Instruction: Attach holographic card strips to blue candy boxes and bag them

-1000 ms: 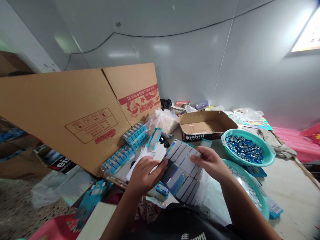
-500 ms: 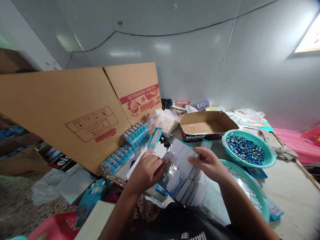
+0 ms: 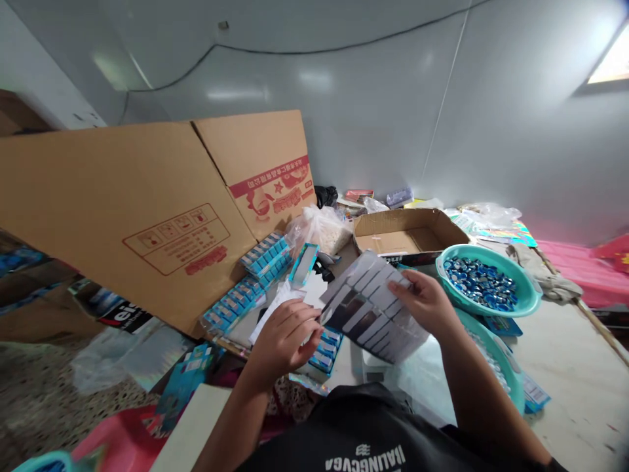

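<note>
My right hand (image 3: 426, 301) pinches the right edge of a sheet of labels (image 3: 376, 295), with its thumb on top. The sheet is thin and shiny, with rows of pale rectangles and a few darker ones, and it tilts over the table. At the sheet's left edge my left hand (image 3: 287, 337) has its fingers curled and its fingertips drawn together. Whether a label is between them cannot be seen. Below that hand stands a tray of small blue boxes (image 3: 327, 351). White papers (image 3: 314, 288) and a blue-edged box (image 3: 303, 263) lie just beyond it.
Rows of blue boxes (image 3: 236, 305) stand by a large cardboard panel (image 3: 162, 190) at left. Behind the sheet are a bag of pale pieces (image 3: 319, 229) and a shallow carton (image 3: 410, 229). A turquoise basin (image 3: 531, 295) of blue stones overlaps a second basin (image 3: 515, 387) at right.
The label sheet has tilted and now shows as one flatter piece instead of fanned strips. My left hand has moved slightly away from it, uncovering the tray of blue boxes. The view has shifted slightly.
</note>
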The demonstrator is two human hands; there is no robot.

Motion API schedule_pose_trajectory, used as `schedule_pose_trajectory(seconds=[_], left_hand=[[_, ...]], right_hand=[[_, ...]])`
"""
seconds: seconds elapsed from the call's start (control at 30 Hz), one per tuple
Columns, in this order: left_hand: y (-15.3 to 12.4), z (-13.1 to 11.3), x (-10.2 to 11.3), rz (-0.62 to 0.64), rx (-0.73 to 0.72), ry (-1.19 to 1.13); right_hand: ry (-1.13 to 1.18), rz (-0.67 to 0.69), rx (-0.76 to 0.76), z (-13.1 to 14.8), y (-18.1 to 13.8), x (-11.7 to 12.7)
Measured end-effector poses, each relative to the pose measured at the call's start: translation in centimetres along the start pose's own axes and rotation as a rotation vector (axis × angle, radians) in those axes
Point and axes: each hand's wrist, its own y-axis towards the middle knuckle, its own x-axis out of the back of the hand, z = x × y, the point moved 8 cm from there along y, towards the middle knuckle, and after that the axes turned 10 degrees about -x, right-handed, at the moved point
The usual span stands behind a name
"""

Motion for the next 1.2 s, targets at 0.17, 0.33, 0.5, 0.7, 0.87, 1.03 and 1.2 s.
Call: schedule_pose_trajectory(seconds=[0.17,0.33,0.5,0.7,0.87,1.03,1.2], left_hand=[[-4.4,3.4,-1.8,-0.176,0.449,-0.445],[-10.3,5.6,-7.6,-0.033,0.974,-0.745],[-12.0,5.9,-10.7,0.042,1.109,-0.827],[-11.9,7.1,-12.9,0.056,1.143,-0.904],[-11.5,9.3,-15.6,0.126,1.114,-0.999],[-11.5,11.8,-18.8,0.234,1.085,-1.121],[-12.6,13.4,-22.7,0.329,1.098,-1.254]], right_hand=[[-0.293,-0.288,-0.15,-4.1,0.1,6.9],[-0.576,-0.345,-0.412,-12.7,0.5,11.3],[-0.681,-0.542,-0.546,-17.3,-0.7,12.0],[-0.329,-0.138,0.069,-9.8,-1.6,-2.8],[0.136,0.229,-0.008,-8.7,-0.3,-13.2],[0.203,0.168,-0.177,-12.4,2.5,-15.6],[0.204,0.038,-0.368,-17.5,3.2,-17.2]])
